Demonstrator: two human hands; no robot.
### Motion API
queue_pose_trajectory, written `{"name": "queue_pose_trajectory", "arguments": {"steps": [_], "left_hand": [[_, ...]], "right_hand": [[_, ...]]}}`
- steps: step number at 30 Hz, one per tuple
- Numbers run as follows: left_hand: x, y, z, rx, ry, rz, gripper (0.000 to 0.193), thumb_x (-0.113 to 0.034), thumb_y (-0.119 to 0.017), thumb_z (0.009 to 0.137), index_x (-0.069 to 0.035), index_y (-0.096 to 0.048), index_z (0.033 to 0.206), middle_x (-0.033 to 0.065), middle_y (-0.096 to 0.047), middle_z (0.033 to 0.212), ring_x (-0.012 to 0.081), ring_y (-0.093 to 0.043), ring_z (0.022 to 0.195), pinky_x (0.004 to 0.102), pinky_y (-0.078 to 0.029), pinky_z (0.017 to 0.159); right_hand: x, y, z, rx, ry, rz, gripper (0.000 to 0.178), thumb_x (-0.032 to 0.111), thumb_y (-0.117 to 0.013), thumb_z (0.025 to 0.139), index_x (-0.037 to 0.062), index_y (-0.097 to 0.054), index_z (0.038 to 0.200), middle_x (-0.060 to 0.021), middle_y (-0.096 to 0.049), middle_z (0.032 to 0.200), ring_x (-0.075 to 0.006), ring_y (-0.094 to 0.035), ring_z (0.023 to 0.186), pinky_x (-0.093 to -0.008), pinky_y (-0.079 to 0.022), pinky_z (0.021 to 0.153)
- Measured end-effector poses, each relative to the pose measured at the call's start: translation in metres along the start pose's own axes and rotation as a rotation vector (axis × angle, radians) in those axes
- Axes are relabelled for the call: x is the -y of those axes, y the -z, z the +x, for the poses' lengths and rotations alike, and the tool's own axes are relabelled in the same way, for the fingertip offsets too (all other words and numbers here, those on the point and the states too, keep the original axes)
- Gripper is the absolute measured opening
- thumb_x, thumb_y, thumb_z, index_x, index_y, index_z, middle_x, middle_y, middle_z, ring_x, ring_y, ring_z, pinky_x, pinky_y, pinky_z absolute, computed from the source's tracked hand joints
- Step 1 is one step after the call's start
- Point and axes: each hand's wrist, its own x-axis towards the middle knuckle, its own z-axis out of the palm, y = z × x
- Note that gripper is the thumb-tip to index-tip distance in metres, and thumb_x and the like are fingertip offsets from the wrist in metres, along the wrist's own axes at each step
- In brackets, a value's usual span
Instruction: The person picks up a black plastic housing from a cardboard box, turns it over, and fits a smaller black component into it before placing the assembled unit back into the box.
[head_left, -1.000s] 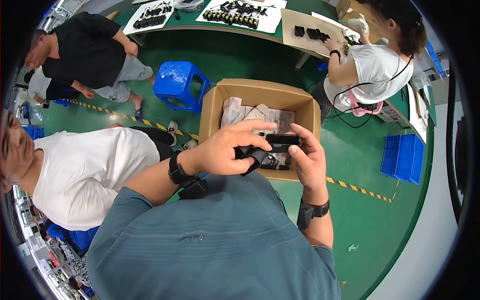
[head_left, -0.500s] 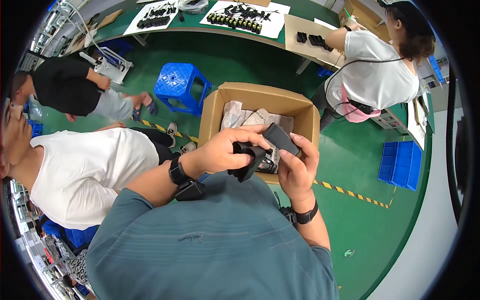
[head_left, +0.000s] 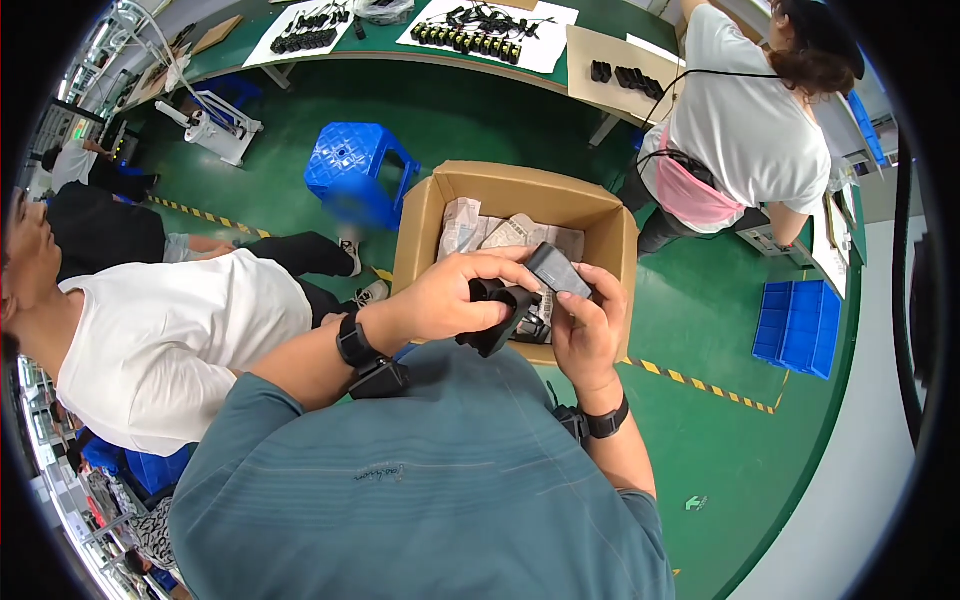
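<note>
Left hand (head_left: 445, 298) curls round black hollow plastic pieces (head_left: 492, 338); right hand (head_left: 590, 345) pinches dark rectangular plastic block (head_left: 560, 271); slack fingertips could drop it.

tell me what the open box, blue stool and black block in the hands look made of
Open box: probably cardboard, matt brown, with folded walls and creased corners. Blue stool: likely moulded plastic, fairly glossy, with bright highlights on the seat. Black block: perhaps hard plastic, satin-looking, with a smooth face and soft sheen; coated metal stays possible.

workshop, green workbench (head_left: 376, 42), striped floor tape (head_left: 700, 383)
</note>
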Motion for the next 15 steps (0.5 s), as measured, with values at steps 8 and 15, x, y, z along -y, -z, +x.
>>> {"name": "queue_pose_trajectory", "arguments": {"steps": [8,15], "left_hand": [[-0.004,-0.004,-0.005,-0.010,0.141,-0.228,0.040,0.005,-0.059,0.085,-0.003,-0.068,0.124,0.0188,-0.039,0.159,0.0187,-0.063,0.118,0.0328,-0.053,0.095],[-0.005,0.016,-0.002,-0.018,0.104,-0.160,0.041,0.004,-0.060,0.085,-0.004,-0.068,0.125,0.0170,-0.043,0.158,0.0207,-0.057,0.128,0.0327,-0.049,0.101]], "right_hand": [[0.007,-0.002,-0.003,0.002,-0.061,0.016,0.045,-0.015,-0.075,0.075,0.0109,-0.057,0.108,-0.0186,-0.057,0.127,-0.0368,-0.061,0.113,-0.0435,-0.055,0.091],[0.010,-0.015,0.015,0.012,-0.084,0.013,0.045,-0.015,-0.075,0.075,0.0106,-0.056,0.108,-0.0183,-0.058,0.128,-0.0365,-0.061,0.113,-0.0431,-0.054,0.092]]}}
